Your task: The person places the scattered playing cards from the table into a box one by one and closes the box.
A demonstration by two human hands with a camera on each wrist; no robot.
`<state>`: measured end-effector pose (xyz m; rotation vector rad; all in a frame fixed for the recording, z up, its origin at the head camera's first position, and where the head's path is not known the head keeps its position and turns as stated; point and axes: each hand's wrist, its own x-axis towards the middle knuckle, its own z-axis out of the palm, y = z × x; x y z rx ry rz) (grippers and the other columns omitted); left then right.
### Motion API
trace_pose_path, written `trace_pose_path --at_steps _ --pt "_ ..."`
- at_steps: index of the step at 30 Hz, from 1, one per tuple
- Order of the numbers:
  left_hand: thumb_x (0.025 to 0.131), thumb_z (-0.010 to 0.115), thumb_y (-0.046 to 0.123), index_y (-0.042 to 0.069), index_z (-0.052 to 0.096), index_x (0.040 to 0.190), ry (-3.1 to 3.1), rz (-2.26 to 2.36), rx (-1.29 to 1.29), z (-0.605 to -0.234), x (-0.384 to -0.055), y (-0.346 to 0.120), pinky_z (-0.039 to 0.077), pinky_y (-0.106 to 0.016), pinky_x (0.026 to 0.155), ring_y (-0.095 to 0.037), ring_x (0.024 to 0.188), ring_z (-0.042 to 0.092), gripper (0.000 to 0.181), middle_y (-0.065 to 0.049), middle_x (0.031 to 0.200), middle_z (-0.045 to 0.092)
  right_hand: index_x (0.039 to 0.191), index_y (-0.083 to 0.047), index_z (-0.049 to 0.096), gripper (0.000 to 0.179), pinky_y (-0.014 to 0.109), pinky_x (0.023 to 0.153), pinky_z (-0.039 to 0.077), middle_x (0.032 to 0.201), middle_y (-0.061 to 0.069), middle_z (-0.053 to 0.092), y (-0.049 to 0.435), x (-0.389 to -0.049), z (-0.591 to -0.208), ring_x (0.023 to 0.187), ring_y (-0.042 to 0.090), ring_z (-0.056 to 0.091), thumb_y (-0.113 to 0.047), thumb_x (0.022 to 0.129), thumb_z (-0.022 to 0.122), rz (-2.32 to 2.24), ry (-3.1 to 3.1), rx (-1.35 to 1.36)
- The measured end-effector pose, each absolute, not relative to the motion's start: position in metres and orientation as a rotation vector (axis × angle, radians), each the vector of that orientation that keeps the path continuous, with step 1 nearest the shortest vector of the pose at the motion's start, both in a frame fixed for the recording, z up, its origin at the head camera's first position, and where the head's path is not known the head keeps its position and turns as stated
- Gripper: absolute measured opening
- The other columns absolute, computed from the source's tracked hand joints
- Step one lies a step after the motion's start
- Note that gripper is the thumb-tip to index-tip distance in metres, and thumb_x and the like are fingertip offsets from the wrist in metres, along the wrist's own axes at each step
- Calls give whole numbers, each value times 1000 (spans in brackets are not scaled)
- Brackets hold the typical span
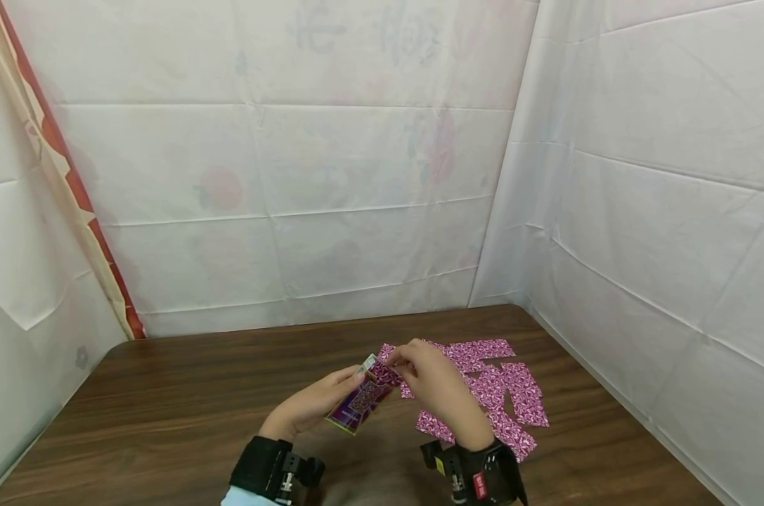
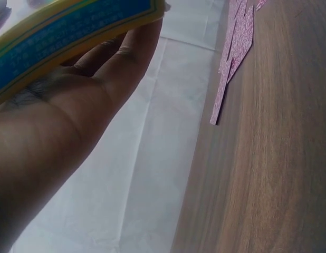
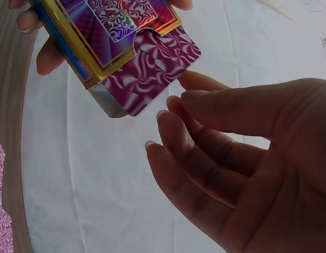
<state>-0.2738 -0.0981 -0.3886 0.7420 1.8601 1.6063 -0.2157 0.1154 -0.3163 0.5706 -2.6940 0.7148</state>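
Observation:
My left hand (image 1: 321, 400) grips a purple card box (image 1: 360, 402) with a gold border and a blue side, tilted above the table. In the right wrist view, a magenta-and-white patterned playing card (image 3: 152, 68) sticks partway out of the box's open end, beside a bent flap (image 3: 107, 100). My right hand (image 3: 221, 147) is at that end, its fingers loosely bent. The index fingertip is at the card's edge, while the thumb seems just short of it. In the left wrist view, the blue box side (image 2: 73, 37) lies across my left hand, hiding some fingers.
Several matching playing cards (image 1: 523, 393) lie spread and overlapping on the brown wooden table (image 1: 198, 393), right of and beyond the hands. White cloth (image 1: 356, 176) hangs behind the table and along both sides.

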Motion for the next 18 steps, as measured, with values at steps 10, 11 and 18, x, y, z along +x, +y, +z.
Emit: trace_pose_path --at_steps 10,11,18 --pt "101 28 44 2 20 147 1845 1619 753 -387 -272 -98 51 -38 83 -24 102 61 63 -19 121 57 96 -13 71 21 26 69 48 89 1 62 113 -215 -316 81 13 58 -1 90 55 716 -2724 661" --pt "101 28 44 2 19 147 1845 1618 753 -388 -272 -98 51 -38 83 -24 102 61 63 -19 122 57 96 -13 71 22 26 69 48 89 1 62 113 -214 -316 81 13 57 -1 90 54 720 -2722 662" --pt "101 27 43 3 19 148 1833 1614 767 -389 -272 -98 52 -37 82 -25 102 62 62 -19 123 57 100 -13 71 23 27 70 48 96 4 64 113 -213 -316 84 14 58 -4 93 52 706 -2782 690"
